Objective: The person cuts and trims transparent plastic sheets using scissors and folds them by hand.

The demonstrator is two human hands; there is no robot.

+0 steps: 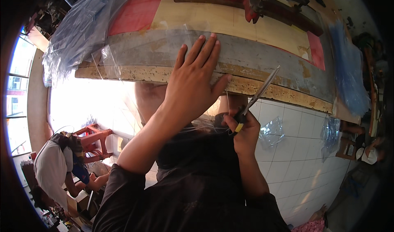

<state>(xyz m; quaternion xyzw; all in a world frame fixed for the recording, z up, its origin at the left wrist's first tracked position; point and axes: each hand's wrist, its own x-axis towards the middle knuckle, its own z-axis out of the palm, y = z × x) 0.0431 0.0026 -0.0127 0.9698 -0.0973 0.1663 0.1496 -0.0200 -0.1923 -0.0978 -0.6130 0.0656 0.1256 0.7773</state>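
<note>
Person in white top (51, 166): at 8 o'clock, bent over beside a red stool (96, 139), well apart from the work.

Crumpled clear plastic (78, 31): at 10 o'clock, heaped on the left end of the table.

Worktable (287, 93): worn wooden edge arcing across 12 o'clock, grey band above it, red and pale panels behind.

Clear plastic sheet (135, 55): draped over the table edge from 11 o'clock toward centre, hanging below the edge.

Left hand (193, 84): centre, fingers spread and flat, palm pressed on the sheet against the table edge.

Right hand (244, 131): just right of centre at 4 o'clock, closed around the scissor handles.

Scissors (258, 94): black-and-yellow handles, blades pointing up toward 1 o'clock across the table edge; whether they touch the sheet cannot be told.

Plastic scraps (271, 131): at 3 o'clock on the white tiled floor (303, 166).

Blue plastic (349, 72): at 2 o'clock, past the table's right end.
</note>
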